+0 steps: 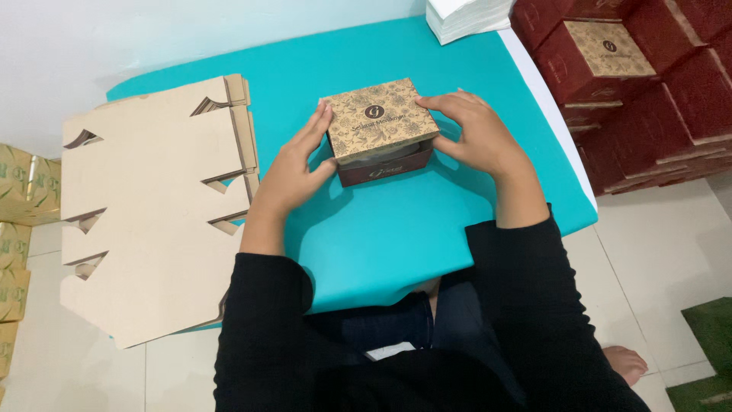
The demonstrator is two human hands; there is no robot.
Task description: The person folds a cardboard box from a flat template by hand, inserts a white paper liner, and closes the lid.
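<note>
Head view looks straight down on my 2 hands at a small box (381,130) standing on the turquoise surface (396,229), near its far middle; its kraft-brown patterned lid sits on a dark maroon base, and at the front a dark gap shows between the 2, so I judge the lid is not fully seated. My left hand (293,168) lies flat against the box's left side, fingers stretched and only slightly curled, thumb reaching toward the front corner; it presses rather than grips. My right hand (476,133) is spread open over the right edge, fingertips on the lid's top corner, palm along the side; neither hand closes around anything. To do this well I would keep both palms square to the walls and press evenly, so the lid goes down level instead of tipping; thin card dents easily, so pressure belongs on the edges, not the middle of the lid. Just beside my left forearm lies a stack of flat die-cut cardboard blanks (152,214); finished maroon boxes (640,84) are piled at the far right; white sheets (465,15) sit at the far edge.
</note>
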